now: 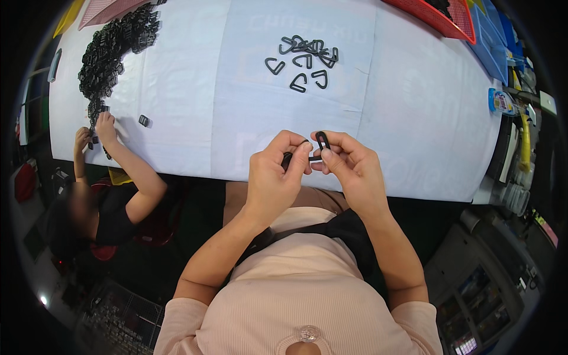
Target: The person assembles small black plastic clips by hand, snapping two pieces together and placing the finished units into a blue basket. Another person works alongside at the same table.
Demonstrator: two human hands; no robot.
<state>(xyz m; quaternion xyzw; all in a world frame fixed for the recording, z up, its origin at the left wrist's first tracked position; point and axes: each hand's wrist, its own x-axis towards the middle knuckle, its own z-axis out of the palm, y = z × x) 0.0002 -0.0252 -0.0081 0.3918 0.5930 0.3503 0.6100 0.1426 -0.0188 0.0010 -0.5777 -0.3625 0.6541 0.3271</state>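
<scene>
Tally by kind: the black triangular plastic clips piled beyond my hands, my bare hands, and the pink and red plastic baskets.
Black triangular plastic clips: at least 7, as some overlap
Bare left hand and right hand: 2
Pink plastic basket: 1
Red plastic basket: 1
Total: at least 11

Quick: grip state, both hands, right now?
Left hand: closed, holding a black part, mostly hidden by fingers.
Right hand: closed, pinching a black loop; can't tell if the two are joined.

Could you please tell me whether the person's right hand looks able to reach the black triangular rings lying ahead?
Probably yes: nothing visible stands between the right hand and the rings, though it holds a black loop and may need freeing first.
</scene>
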